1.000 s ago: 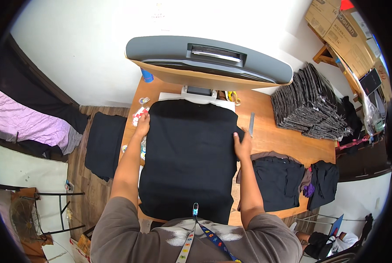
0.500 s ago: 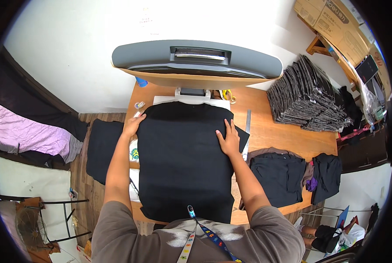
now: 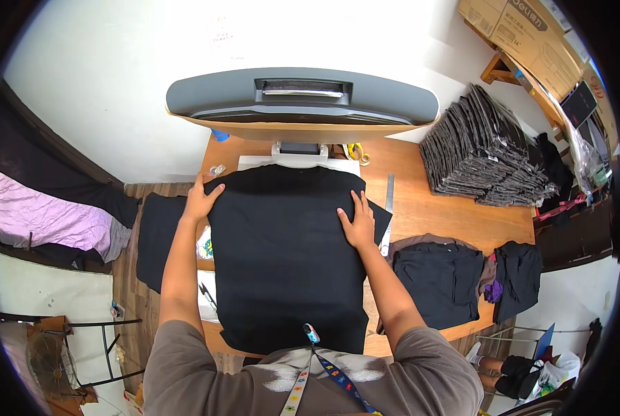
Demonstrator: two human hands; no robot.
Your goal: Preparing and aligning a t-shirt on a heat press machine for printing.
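A black T-shirt (image 3: 289, 243) lies spread out, its neck end toward the raised grey lid of a heat press (image 3: 220, 91). My left hand (image 3: 200, 202) is at the shirt's far left shoulder edge, thumb and fingers apart. My right hand (image 3: 358, 225) rests flat near the right side of the shirt, below the shoulder, fingers stretched out. One sleeve sticks out to the right beyond that hand. The shirt covers most of the press's white base (image 3: 254, 161), whose far edge shows. The shirt's near end reaches close to my body.
On the wooden table (image 3: 407, 166) are a metal ruler (image 3: 389, 194), yellow tape (image 3: 364, 159) and a folded dark garment pile (image 3: 440, 277). A tall stack of bagged black garments (image 3: 473, 156) stands at the far right. More black cloth (image 3: 163, 239) is at left. Someone's legs (image 3: 490, 371) show lower right.
My left hand has moved slightly left, with thumb and fingers wider apart, and the shirt's far left shoulder is spread further out. My right hand keeps nearly the same place on the shirt.
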